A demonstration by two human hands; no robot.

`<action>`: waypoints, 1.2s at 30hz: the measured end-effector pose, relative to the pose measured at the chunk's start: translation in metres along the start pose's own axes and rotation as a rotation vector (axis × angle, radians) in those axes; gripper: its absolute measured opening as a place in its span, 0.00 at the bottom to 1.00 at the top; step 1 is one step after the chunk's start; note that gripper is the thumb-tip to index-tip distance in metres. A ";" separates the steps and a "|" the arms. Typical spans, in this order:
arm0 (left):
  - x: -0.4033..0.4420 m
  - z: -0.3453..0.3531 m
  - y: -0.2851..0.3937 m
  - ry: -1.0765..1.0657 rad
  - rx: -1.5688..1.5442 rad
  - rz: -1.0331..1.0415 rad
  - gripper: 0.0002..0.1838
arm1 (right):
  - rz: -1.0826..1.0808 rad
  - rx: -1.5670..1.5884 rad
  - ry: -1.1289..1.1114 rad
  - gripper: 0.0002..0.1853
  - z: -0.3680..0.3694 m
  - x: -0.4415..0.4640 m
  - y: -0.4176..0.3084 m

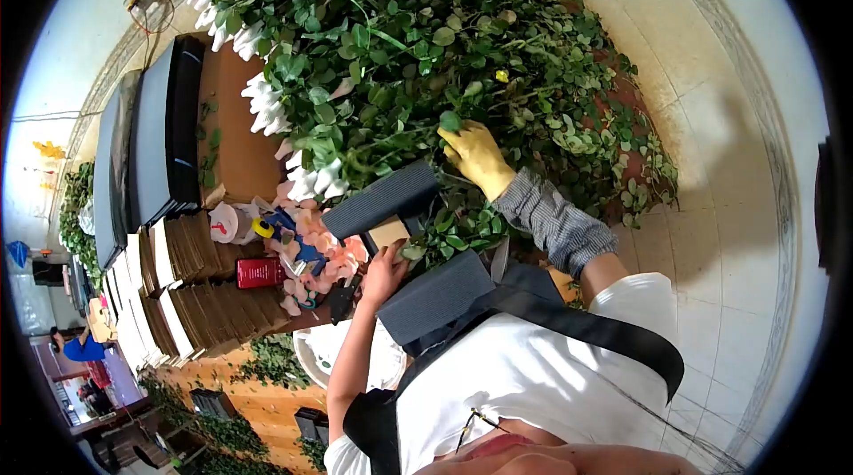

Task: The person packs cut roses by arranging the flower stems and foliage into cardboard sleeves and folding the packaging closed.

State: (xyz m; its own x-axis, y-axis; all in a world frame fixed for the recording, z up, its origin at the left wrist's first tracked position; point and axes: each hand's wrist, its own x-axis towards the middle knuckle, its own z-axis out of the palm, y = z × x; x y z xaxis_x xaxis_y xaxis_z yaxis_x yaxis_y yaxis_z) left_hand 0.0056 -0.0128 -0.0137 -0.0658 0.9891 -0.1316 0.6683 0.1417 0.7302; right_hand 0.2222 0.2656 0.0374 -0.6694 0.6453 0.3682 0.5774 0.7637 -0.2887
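My left hand (pixel 385 272) is bare. Its bent fingers grip the edge of a small tan piece of cardboard (pixel 389 231), between two dark ribbed padded blocks, the upper block (pixel 382 199) and the lower block (pixel 437 295). A yellow glove covers my right hand (pixel 478 158), which reaches into a large heap of leafy stems (pixel 426 57). Its fingers are closed at the near side of the heap, with a green leaf (pixel 450 122) at the fingertips. White-wrapped flower heads (pixel 267 104) stick out along the heap's left side.
Stacks of folded cardboard (pixel 213 319) stand left, near a red box (pixel 259 273), pink petals (pixel 342 248) and a white tape roll (pixel 229 223). Below is a white round tub (pixel 311 355). Dark-grey panels (pixel 160 137) lean behind. A person in blue (pixel 84 348) is far left.
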 end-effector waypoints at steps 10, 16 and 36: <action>0.000 0.002 -0.007 0.007 -0.024 0.027 0.26 | 0.061 0.256 -0.019 0.08 0.061 -0.009 0.011; 0.001 0.000 0.000 0.038 -0.046 0.014 0.26 | 0.017 -0.231 -0.406 0.16 0.033 -0.027 -0.014; 0.001 -0.003 0.010 0.013 -0.064 -0.046 0.25 | 0.019 0.036 -0.297 0.17 -0.055 0.052 -0.028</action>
State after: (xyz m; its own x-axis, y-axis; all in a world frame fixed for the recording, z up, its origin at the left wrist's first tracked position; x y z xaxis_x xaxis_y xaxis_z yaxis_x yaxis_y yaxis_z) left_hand 0.0101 -0.0106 -0.0048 -0.1051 0.9818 -0.1581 0.6158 0.1891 0.7649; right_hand 0.1967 0.2767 0.1136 -0.7691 0.6328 0.0896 0.5778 0.7483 -0.3260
